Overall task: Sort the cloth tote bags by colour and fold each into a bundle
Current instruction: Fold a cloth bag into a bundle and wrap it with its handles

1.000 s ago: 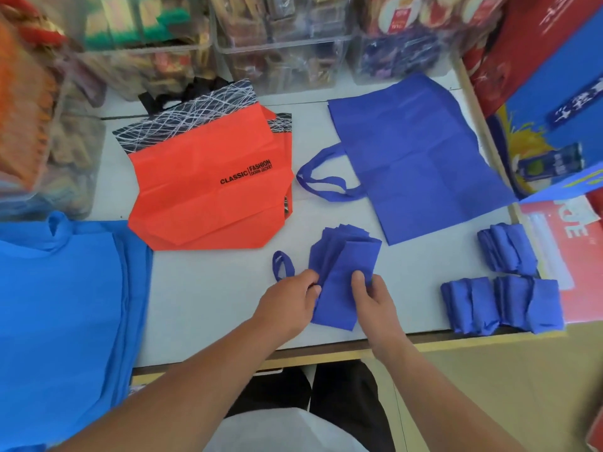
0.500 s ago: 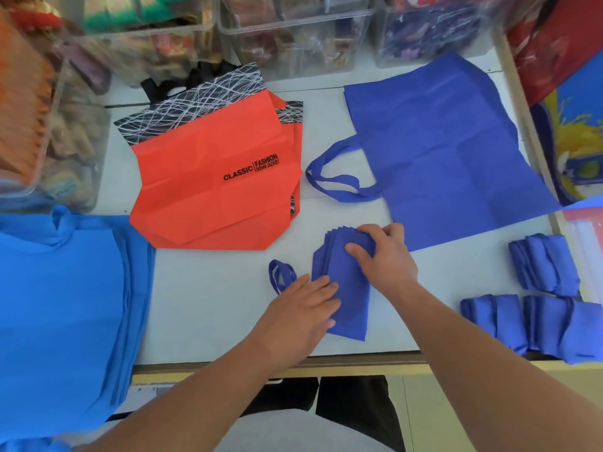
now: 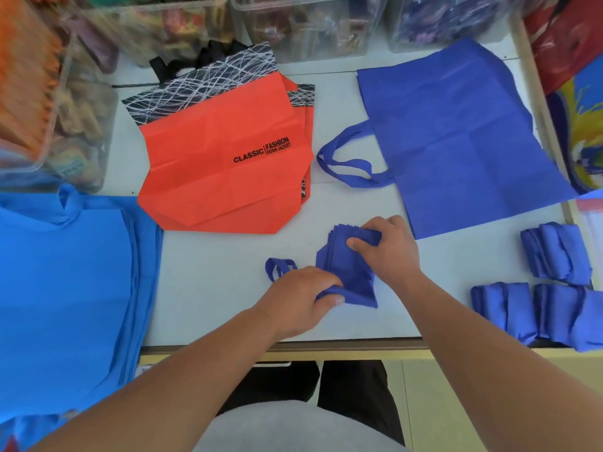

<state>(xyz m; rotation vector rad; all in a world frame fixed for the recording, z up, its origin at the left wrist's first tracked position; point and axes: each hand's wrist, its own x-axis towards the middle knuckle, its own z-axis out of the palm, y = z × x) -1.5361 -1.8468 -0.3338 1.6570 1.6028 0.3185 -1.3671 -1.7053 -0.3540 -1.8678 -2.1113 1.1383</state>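
Both hands are on one folded dark blue bag (image 3: 347,275), which lies as a narrow strip near the front edge of the white table (image 3: 212,288), a little right of the middle. The left hand (image 3: 298,298) grips the near end of the strip, its fingers curled over the cloth and the thumb at the lower edge; the right hand (image 3: 390,252) holds the far end, the thumb pressed on top and the fingers bent round the edge. One handle loop (image 3: 277,267) of this bag sticks out to the left and lies flat on the table, just beside the left hand.

Behind the right hand a flat dark blue bag (image 3: 456,135) is spread open, its handles pointing to the left. To its left lie the orange bags (image 3: 222,164), one on another; the top one has a black band with white lines and the printed words CLASSIC FASHION DOWN JACKET. A light blue stack (image 3: 65,288) of bags covers the left side of the table and hangs over the front edge.

At the right front corner are three dark blue bundles; the left bundle (image 3: 502,308) and the right bundle (image 3: 567,318) lie side by side at the edge, and the rear bundle (image 3: 554,252) lies just behind them. Clear bins (image 3: 310,24) stand along the back; their content is blurred.
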